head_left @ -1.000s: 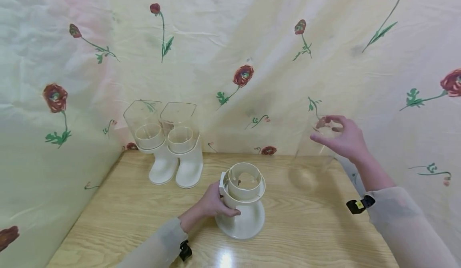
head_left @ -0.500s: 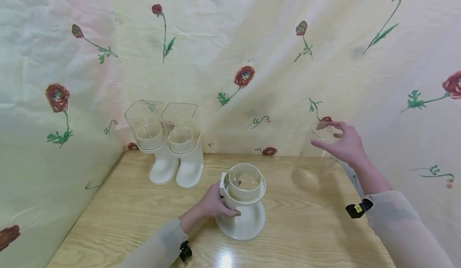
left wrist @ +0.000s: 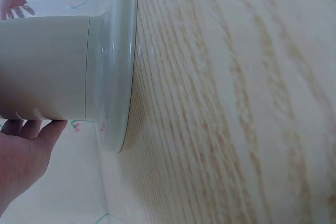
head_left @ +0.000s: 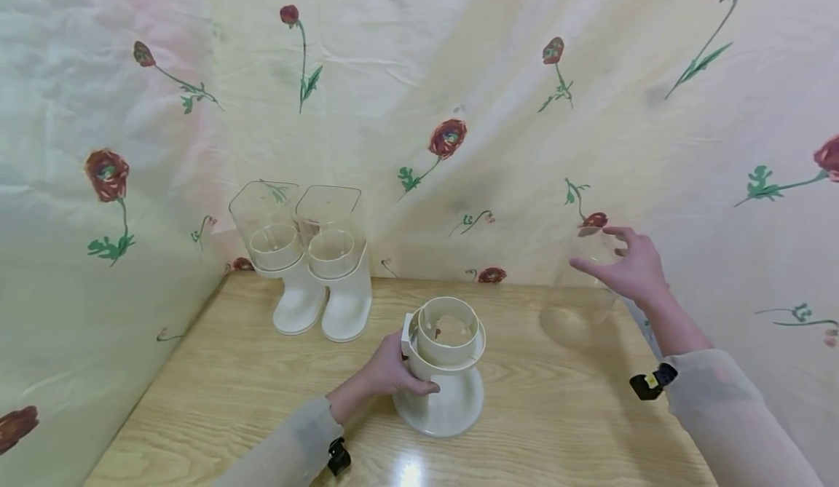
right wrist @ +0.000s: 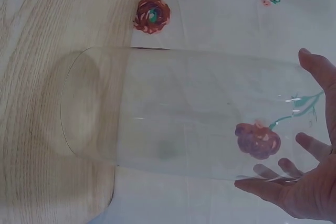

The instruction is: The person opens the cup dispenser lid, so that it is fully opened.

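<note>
My left hand (head_left: 387, 370) grips the upright of a white round-based stand (head_left: 452, 410) from its left side. A ring-like collar (head_left: 448, 327) sits at the stand's top, inside a wider rim. In the left wrist view the stand's column (left wrist: 47, 66) rises from its flat base, with fingers (left wrist: 26, 153) against the far side. My right hand (head_left: 632, 268), back right, holds a clear see-through cylinder (right wrist: 178, 108) by its upper end, thumb and fingers spread round the wall. The cylinder's lower rim is close over the table, above its shadow.
At the back left stand two white boot-shaped holders (head_left: 347, 312), side by side, each with a clear square-rimmed container (head_left: 328, 207) and a round cup-like ring. A flowered cloth (head_left: 406, 72) hangs behind the wooden table (head_left: 557, 414) and along its sides.
My right hand has moved slightly down with the clear cylinder, whose lower end has shifted a little to the right. The left hand keeps its grip on the stand.
</note>
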The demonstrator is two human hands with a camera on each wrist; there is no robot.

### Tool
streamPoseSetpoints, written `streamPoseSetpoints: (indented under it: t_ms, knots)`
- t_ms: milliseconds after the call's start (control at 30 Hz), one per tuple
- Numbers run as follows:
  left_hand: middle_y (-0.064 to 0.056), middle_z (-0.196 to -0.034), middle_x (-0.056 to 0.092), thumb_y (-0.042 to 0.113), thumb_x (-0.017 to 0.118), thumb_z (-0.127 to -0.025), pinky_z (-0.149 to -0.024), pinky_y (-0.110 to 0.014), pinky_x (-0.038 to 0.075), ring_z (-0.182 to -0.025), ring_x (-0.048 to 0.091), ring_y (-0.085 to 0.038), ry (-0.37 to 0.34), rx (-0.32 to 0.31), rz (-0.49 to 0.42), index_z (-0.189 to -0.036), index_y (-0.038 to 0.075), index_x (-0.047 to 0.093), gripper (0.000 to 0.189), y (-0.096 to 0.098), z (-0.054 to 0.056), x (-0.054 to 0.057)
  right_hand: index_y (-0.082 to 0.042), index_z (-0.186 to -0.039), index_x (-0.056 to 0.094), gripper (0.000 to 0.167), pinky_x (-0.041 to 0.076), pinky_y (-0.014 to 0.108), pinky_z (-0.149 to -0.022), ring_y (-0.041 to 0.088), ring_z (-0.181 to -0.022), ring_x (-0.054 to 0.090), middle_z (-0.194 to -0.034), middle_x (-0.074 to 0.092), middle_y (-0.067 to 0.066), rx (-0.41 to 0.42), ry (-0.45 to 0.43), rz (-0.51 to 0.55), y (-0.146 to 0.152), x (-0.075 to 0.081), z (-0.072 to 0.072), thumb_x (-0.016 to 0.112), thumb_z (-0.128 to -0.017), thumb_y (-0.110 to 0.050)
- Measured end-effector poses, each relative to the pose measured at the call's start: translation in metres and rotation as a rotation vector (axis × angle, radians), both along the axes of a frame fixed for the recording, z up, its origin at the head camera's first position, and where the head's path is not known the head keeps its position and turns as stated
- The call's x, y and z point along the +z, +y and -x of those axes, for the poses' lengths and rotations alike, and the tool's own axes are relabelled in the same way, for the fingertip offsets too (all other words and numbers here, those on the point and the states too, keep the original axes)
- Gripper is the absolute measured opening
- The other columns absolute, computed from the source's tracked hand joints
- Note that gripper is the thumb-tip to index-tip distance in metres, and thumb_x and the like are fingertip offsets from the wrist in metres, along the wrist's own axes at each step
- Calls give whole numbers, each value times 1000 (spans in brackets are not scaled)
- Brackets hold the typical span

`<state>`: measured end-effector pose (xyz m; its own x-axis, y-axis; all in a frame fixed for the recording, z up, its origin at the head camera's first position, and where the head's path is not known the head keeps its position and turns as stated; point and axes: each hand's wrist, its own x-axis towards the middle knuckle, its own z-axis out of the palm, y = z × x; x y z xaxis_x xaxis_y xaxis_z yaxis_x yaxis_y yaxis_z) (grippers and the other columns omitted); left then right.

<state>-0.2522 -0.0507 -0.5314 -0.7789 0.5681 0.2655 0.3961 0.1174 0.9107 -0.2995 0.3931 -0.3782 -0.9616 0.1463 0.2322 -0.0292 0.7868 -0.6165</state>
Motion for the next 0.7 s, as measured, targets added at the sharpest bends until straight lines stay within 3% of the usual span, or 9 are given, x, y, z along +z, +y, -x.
streamPoseSetpoints:
  t_ms: [400, 700]
  knots:
    - [-3, -136, 72, 12, 99, -66, -117, -33, 49, -123, 67, -13, 3, 5, 5, -147, 12, 55, 93, 2, 0, -2, -1, -160, 36, 108, 51, 73, -99, 62, -134, 48, -154, 32, 44, -6, 3, -43, 4, -11, 3, 85, -84, -59]
    - [-15, -139, 70, 10, 98, -67, -119, -33, 48, -126, 67, -18, 6, -16, -21, -149, 8, 52, 94, 1, -2, 1, -1, -156, 39, 103, 51, 72, -99, 60, -133, 49, -152, 32, 44, 8, 8, -32, 2, -21, 6, 87, -83, -56]
